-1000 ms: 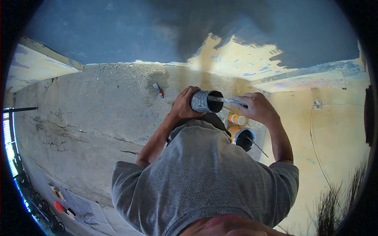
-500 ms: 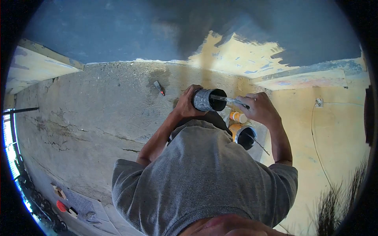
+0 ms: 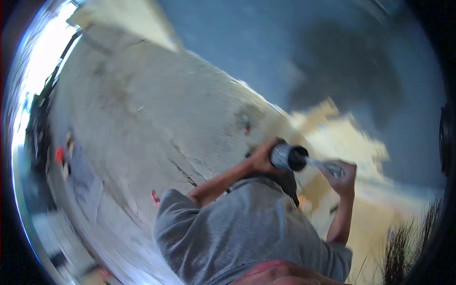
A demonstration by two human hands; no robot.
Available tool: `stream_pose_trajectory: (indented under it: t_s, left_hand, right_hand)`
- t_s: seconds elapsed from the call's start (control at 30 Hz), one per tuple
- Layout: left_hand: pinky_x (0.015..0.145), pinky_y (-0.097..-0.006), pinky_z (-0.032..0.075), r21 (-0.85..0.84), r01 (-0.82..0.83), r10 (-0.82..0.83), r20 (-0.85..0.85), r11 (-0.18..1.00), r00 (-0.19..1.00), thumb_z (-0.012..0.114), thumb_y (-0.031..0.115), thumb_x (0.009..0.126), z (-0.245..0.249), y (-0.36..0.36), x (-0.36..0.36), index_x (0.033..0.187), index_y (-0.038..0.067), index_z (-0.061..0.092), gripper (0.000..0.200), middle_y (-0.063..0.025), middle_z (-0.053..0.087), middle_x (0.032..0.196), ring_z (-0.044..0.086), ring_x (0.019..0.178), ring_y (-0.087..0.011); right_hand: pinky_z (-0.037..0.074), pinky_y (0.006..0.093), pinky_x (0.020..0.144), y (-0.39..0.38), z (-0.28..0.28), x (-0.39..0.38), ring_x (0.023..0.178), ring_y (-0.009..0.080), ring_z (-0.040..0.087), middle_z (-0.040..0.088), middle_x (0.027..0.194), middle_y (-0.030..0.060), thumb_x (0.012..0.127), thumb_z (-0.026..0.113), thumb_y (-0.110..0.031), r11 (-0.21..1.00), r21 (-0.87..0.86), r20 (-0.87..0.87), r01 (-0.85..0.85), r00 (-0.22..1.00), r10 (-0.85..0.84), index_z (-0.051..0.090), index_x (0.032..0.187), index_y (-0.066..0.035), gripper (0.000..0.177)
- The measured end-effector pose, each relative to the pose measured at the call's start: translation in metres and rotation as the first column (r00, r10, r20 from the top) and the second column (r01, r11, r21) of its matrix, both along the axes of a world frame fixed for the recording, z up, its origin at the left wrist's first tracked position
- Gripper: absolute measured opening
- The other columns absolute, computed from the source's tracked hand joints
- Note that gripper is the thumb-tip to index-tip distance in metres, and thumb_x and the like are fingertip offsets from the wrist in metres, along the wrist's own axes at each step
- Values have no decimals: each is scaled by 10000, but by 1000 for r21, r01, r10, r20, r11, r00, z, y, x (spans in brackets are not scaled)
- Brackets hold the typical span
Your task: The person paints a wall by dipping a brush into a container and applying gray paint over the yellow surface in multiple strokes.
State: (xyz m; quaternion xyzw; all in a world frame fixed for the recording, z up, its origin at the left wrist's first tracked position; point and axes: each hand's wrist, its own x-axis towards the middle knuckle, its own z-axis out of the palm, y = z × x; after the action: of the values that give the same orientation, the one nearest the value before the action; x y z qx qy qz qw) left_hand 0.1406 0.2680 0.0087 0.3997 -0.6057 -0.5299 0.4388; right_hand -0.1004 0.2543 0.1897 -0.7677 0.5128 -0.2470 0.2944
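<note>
Two hands are working out front, blurred: the left hand [image 3: 262, 159] is clamping its fingers round a small grey tin [image 3: 285, 157] lying sideways above the concrete floor [image 3: 142, 118], the right hand [image 3: 343, 175] is gripping a thin stick [image 3: 319, 165] reaching into the tin's mouth.

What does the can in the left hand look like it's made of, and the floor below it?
The can in the left hand looks like metal: grey, dully shiny side, dark open mouth. The floor looks like bare concrete: rough, pale grey, with dark cracks. The pale tool in the right hand is too blurred to judge.
</note>
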Motion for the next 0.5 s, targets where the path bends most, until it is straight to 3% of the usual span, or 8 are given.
stream_pose_trajectory:
  t_s: [0.03, 0.07, 0.13, 0.2, 0.27, 0.37, 0.47, 0.5]
  left_hand:
    - [929, -395, 437, -61, -36, 36, -14, 997, 999, 874, 252, 493, 5, 3, 1, 1224, 50, 463, 862, -136, 576, 1108, 560, 1062, -262]
    - [949, -383, 427, -12, -30, 30, 37, 999, 999, 888, 258, 461, 6, 5, 3, 1225, 39, 464, 901, -147, 567, 1143, 543, 1096, -269]
    - [936, -391, 434, -132, -73, 85, 91, 989, 992, 871, 242, 463, 6, 11, 1, 1233, 48, 455, 897, -147, 570, 1128, 549, 1088, -283]
    - [923, -387, 438, -41, -139, 143, 150, 989, 978, 872, 229, 469, 14, 27, -2, 1229, 49, 453, 887, -140, 569, 1116, 552, 1075, -279]
    - [922, -385, 438, -60, -233, 239, 121, 971, 964, 871, 227, 479, 17, 37, -11, 1226, 51, 454, 874, -138, 568, 1113, 552, 1070, -277]
    - [921, -387, 434, -53, -323, 326, 86, 945, 941, 865, 226, 483, 24, 36, -19, 1220, 44, 455, 863, -146, 563, 1111, 551, 1065, -288]
    - [924, -393, 427, -31, -392, 393, 84, 919, 916, 855, 232, 469, 32, 35, -32, 1213, 28, 455, 869, -168, 555, 1113, 549, 1065, -315]
    - [930, -394, 427, -22, -440, 440, 87, 898, 894, 857, 229, 477, 34, 35, -37, 1217, 27, 452, 868, -169, 555, 1120, 547, 1074, -311]
  right_hand:
    - [477, 256, 560, -5, -6, -3, 586, 108, 608, 661, 670, 80, 760, 727, -102, 1000, 25, 67, -9, 998, 7, 692, 827, 6, 132]
    - [467, 253, 541, -12, -12, -5, 568, 102, 596, 650, 653, 69, 772, 711, -92, 998, 54, 123, -20, 992, 13, 688, 811, 11, 112]
    - [442, 250, 500, -24, -23, -5, 512, 100, 563, 619, 606, 60, 803, 656, -74, 992, 21, 86, -127, 989, 125, 676, 784, 26, 104]
    - [454, 259, 512, -29, -17, -4, 512, 120, 577, 615, 580, 85, 832, 608, -120, 959, 141, 112, -245, 967, 230, 680, 787, 17, 161]
    - [435, 249, 463, -38, -13, 0, 456, 110, 559, 596, 533, 74, 827, 600, -104, 915, 76, 130, -396, 914, 385, 665, 743, 23, 165]
    - [427, 236, 419, -68, -18, 1, 437, 94, 546, 603, 540, 59, 833, 600, -107, 851, 320, 309, -416, 895, 321, 674, 739, 20, 175]
    - [441, 240, 423, -85, -13, 4, 442, 99, 551, 605, 547, 57, 836, 602, -113, 858, 290, 420, -423, 862, 284, 680, 749, 22, 179]
    - [455, 266, 449, -95, -13, 0, 458, 132, 575, 618, 568, 79, 827, 604, -115, 851, 269, 301, -451, 879, 370, 672, 747, 15, 166]
